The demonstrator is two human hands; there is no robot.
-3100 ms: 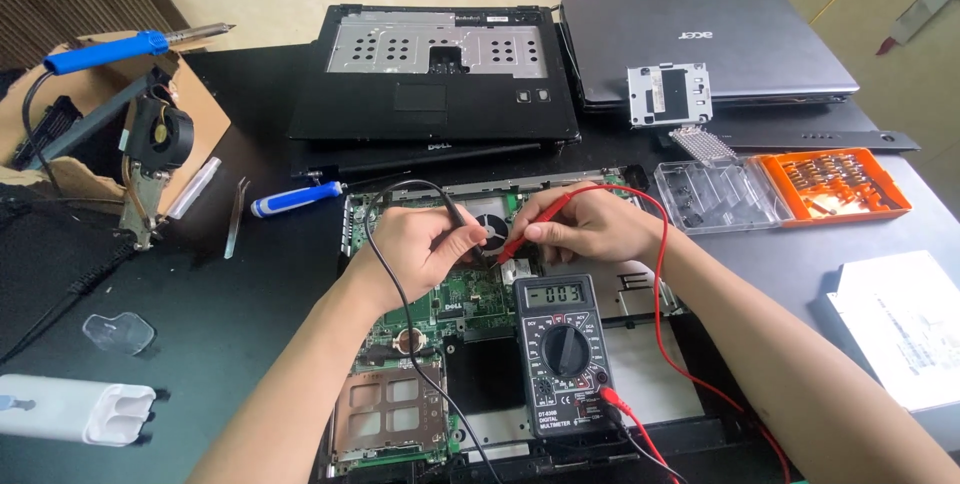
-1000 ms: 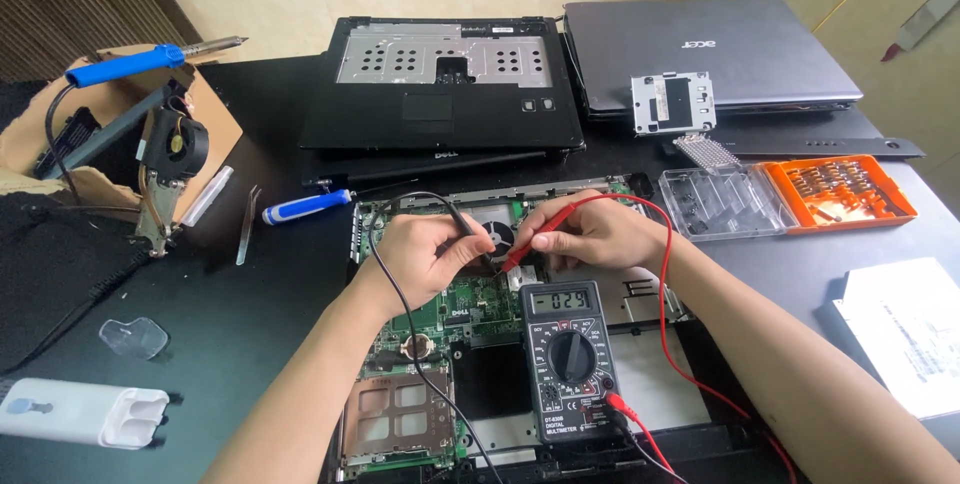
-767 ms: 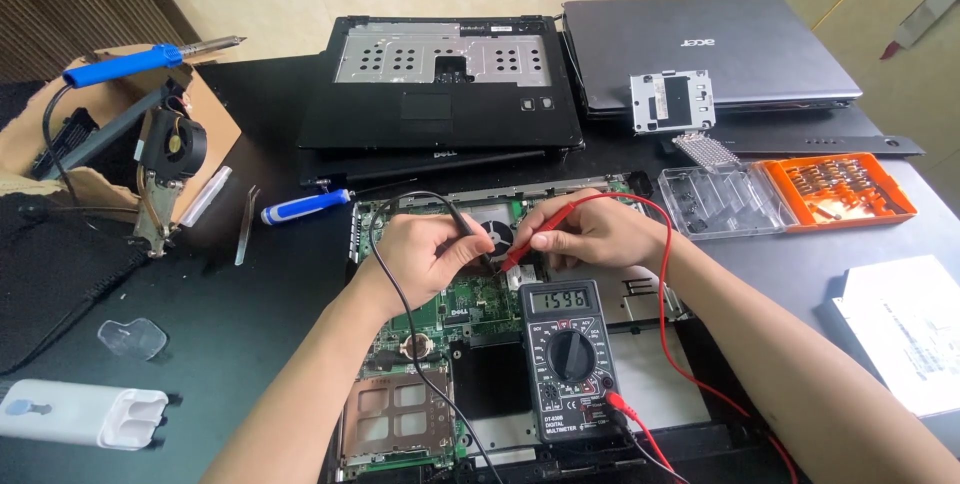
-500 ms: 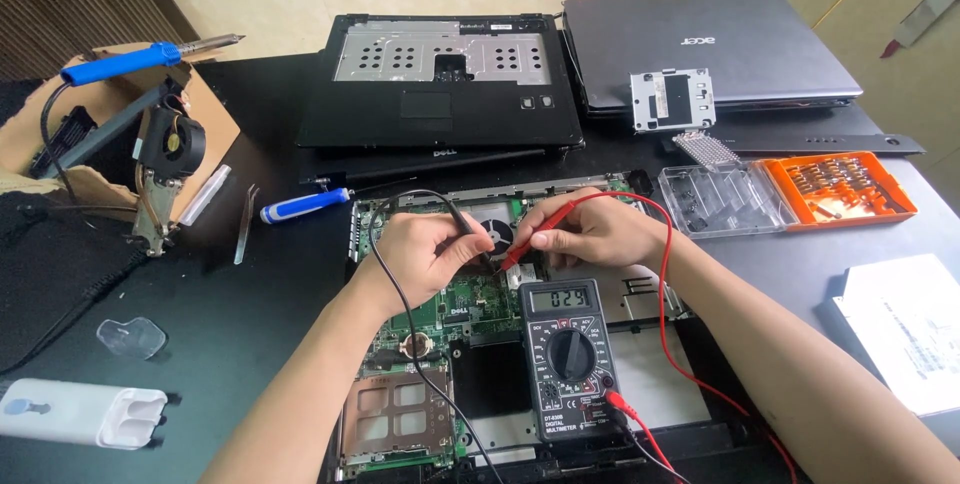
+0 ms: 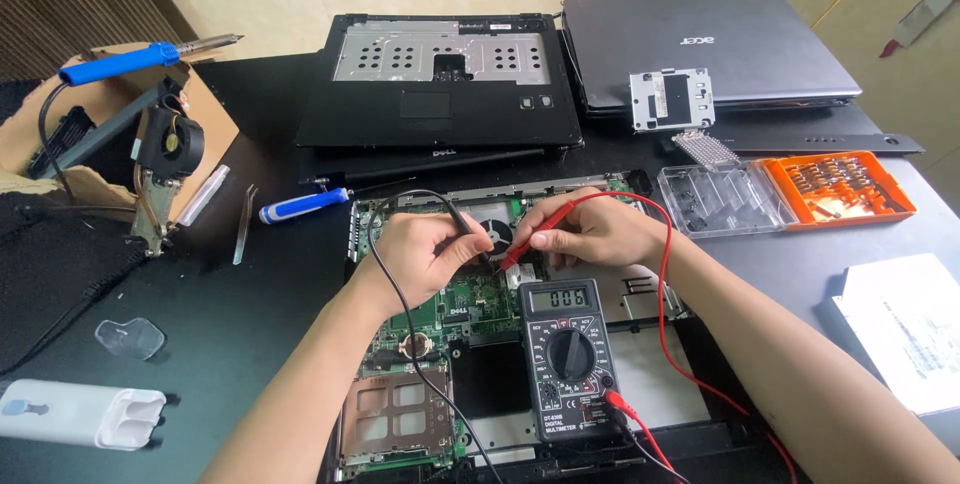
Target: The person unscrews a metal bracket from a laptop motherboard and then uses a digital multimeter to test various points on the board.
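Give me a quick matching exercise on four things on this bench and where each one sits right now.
Things:
1. black probe
2. red probe
3. multimeter
4. orange bit case

Places:
A. far right of the table, beside a clear plastic tray
B. in the left hand
C. lying on the opened laptop, nearest the camera
D. in the right hand

Pairs: 1-B, 2-D, 3-C, 4-A

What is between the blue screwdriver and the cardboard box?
In the head view, metal tweezers and a clear tube lie between the blue screwdriver and the cardboard box.
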